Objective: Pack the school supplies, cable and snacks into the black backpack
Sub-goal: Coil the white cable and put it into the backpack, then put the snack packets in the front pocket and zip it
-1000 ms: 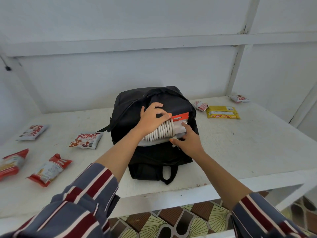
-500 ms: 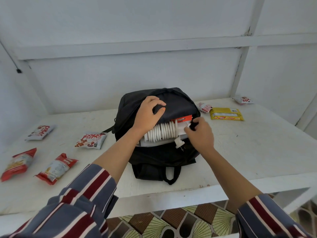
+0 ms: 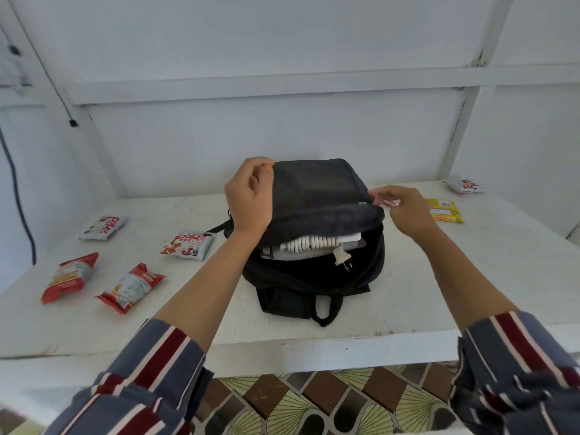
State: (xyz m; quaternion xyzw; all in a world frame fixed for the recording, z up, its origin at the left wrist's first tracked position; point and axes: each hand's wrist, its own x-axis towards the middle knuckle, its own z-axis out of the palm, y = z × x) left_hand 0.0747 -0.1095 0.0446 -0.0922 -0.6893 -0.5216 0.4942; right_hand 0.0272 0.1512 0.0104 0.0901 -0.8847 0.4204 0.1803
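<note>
Gripping backpack flap (image 3: 317, 196) now, cable (image 3: 309, 243) seemingly released

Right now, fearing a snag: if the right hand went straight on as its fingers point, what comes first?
Probably the black backpack's lifted flap; the right hand points left at its edge, depth unclear.

- The back is closed by a white painted wall (image 3: 282, 42), which is lit evenly and softly.
- A horizontal white rail (image 3: 282, 86) is fixed across the wall and is met by an upright white post (image 3: 464, 127) towards the right.
- A slanted white post (image 3: 47, 73) is seen at the left, with a thin black wire (image 3: 72, 123) run beside it.
- A thicker black cable (image 3: 18, 199) is hung down the left wall.
- A white worktop (image 3: 470, 277) is set against the wall; its surface is scuffed.
- Below the worktop's front edge, a floor (image 3: 314, 403) tiled in brown blocks and pale fan patterns is seen.
</note>
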